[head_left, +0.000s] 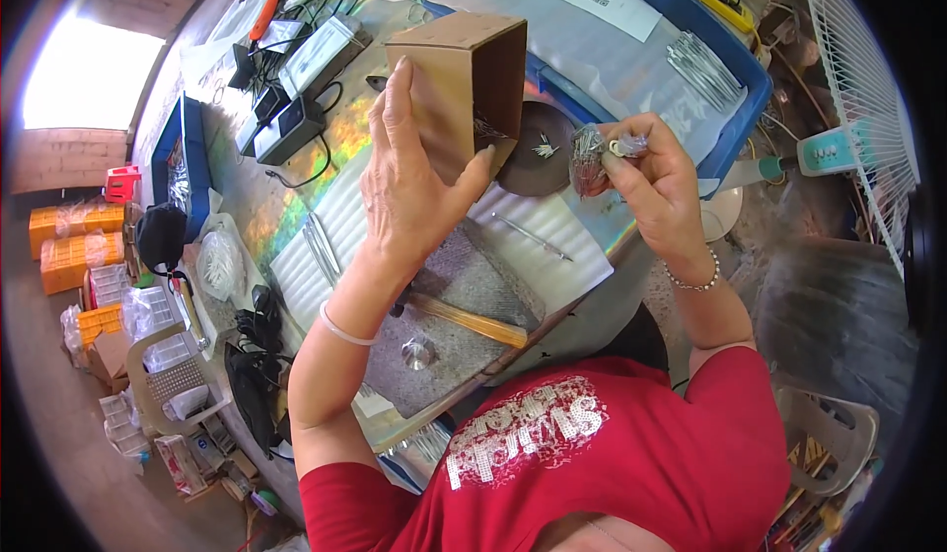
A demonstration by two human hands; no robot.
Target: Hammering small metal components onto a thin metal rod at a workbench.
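Note:
My left hand (400, 182) grips a small brown cardboard box (434, 93), its fingers along one side and its thumb at the open end. The box is tilted with its opening toward the right; its contents are mostly in shadow. In my right hand (656, 187), the fingers pinch the gathered neck of a small clear plastic bag (589, 165) filled with thin metal pieces. The bag hangs beside a round dark dish (528, 179), where several small pale pieces (544, 146) lie. A slim metal rod (533, 236) rests on white ribbed foam (582, 251) below.
A wooden-handled hammer (469, 320) and a round metal piece (417, 355) lie on a grey slab (449, 379) nearest me. Beyond is a blue tray (755, 88) with metal rods (705, 71). Power adapters (288, 128) and cables crowd the far left; a fan (868, 108) stands right.

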